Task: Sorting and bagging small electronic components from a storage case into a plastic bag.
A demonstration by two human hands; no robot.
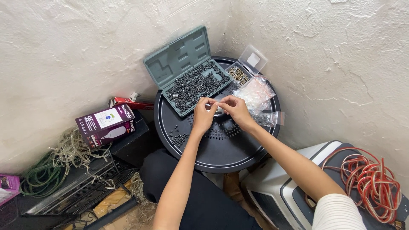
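A corner of rough white plaster walls closes in a small round black desk, its top pierced with small holes; on the far side of it lies an open grey-green case, its lower half heaped with dark screws; just to the right of the case sits a small clear box with brassy bits inside, and beside that a few clear plastic bags; a loose scatter of dark screws lies on the desk near the left edge. The left hand and right hand meet over the middle of the desk, fingers pinched together on a small clear plastic bag held between both hands, just above the desk and near the case; what the bag contains cannot be told. On the floor to the left rest a purple box and tangled cords; to the right, a coil of red cable lies on a grey and white case.
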